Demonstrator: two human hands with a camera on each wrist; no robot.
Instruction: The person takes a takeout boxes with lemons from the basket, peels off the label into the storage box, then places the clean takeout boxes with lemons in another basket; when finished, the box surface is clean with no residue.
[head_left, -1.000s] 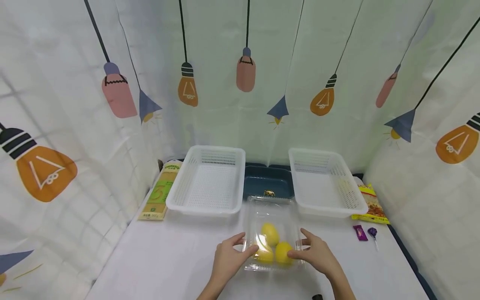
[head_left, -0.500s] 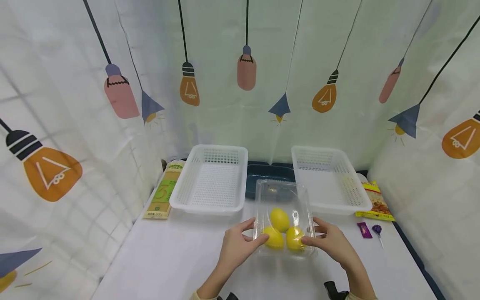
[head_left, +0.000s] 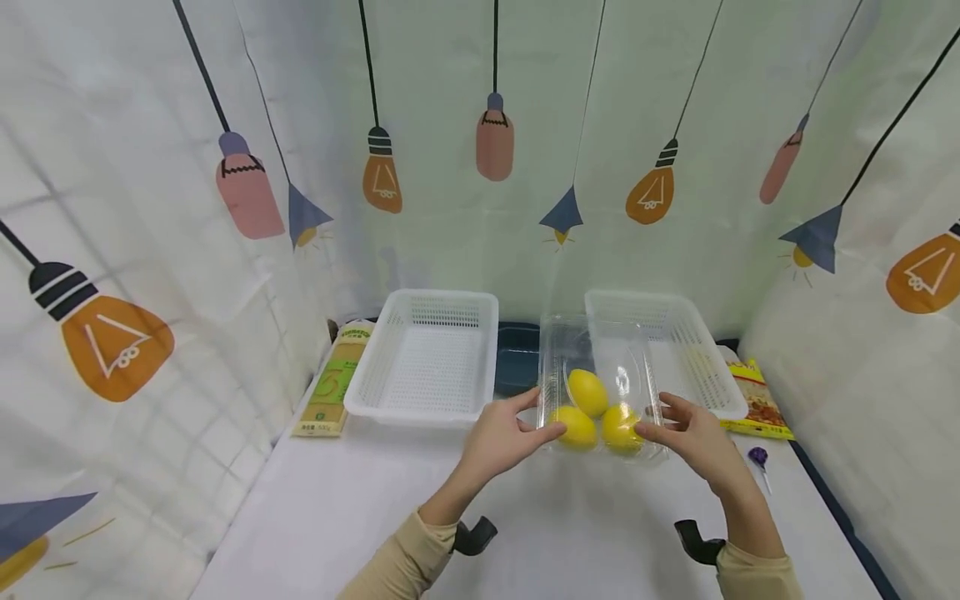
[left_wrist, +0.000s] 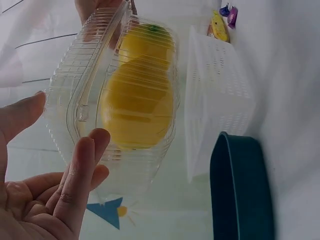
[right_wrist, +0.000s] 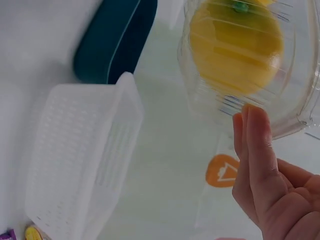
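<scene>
A clear plastic clamshell box (head_left: 628,379) with three lemons (head_left: 587,392) inside is held in the air over the table. My left hand (head_left: 498,437) grips its left side, thumb in front and fingers behind. On the opposite side my right hand (head_left: 697,437) holds it the same way. The left wrist view shows the box's ribbed side (left_wrist: 80,100) between thumb and fingers, its lid down. In the right wrist view, fingers of the right hand (right_wrist: 275,185) touch the box under a lemon (right_wrist: 235,47); the thumb is hidden there.
Behind the box stand a white basket (head_left: 697,358) on the right and a dark teal tray (head_left: 517,367), both partly covered. Another white basket (head_left: 420,413) is left, beside a noodle packet (head_left: 330,387). A yellow snack bag (head_left: 756,404), lollipop (head_left: 758,457) and purple candy (left_wrist: 233,16) lie right.
Both hands have lifted the box off the table and carried it forward and right. It now overlaps the right basket in the head view; the purple candy is hidden there.
</scene>
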